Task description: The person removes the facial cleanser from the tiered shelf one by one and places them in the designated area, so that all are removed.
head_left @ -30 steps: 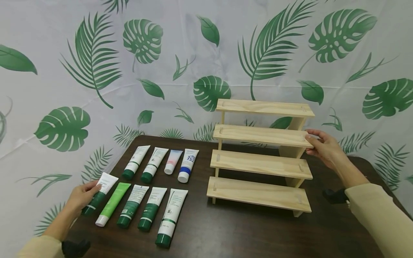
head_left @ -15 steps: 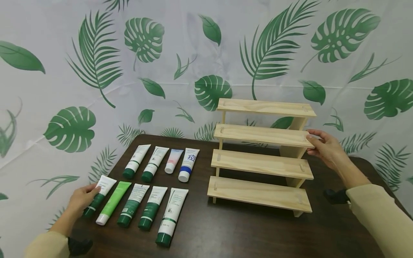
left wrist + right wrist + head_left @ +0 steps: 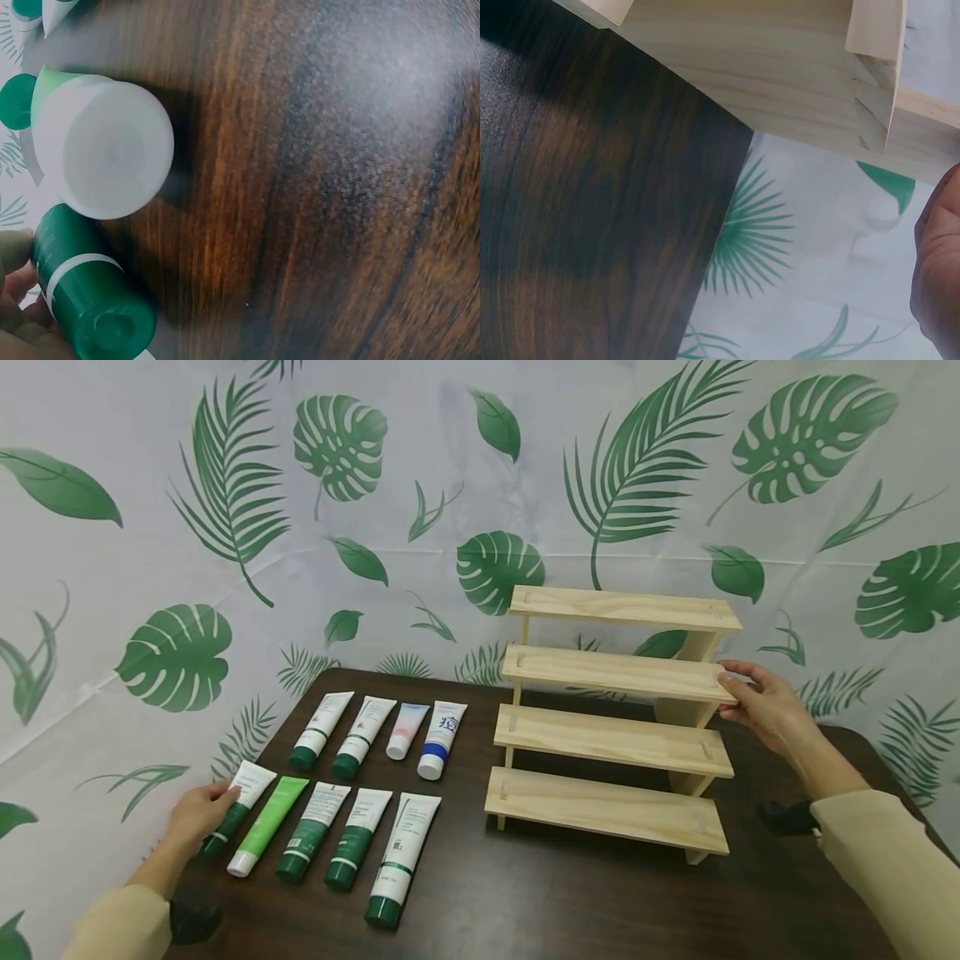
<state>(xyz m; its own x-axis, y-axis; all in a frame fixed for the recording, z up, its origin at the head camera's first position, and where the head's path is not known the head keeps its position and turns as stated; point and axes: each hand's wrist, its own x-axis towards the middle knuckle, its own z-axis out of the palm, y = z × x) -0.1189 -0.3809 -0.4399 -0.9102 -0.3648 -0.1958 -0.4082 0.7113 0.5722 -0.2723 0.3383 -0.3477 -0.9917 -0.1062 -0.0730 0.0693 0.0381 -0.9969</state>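
My left hand (image 3: 197,818) grips a white and dark green squeeze tube (image 3: 255,779), the leftmost of the front row on the table. In the left wrist view its green cap end (image 3: 86,281) lies beside my curled fingers (image 3: 19,259). Just right of it is a lime green tube (image 3: 272,822), whose white cap (image 3: 112,150) looms large in that view. My right hand (image 3: 772,710) pinches the right end of the second shelf from the top on a wooden step rack (image 3: 615,670). In the right wrist view the hand (image 3: 941,270) shows only partly, near the rack's side panel (image 3: 742,67).
Several more tubes lie in two rows, among them a pink and blue one (image 3: 407,731) and a white one with a blue band (image 3: 442,739). The dark wooden table (image 3: 570,902) stands against a leaf-print cloth (image 3: 420,443). The rack's tiers hold nothing.
The head view has shifted slightly, so the scene sits a little further right and higher. Both hands keep their places on the tube and the shelf.
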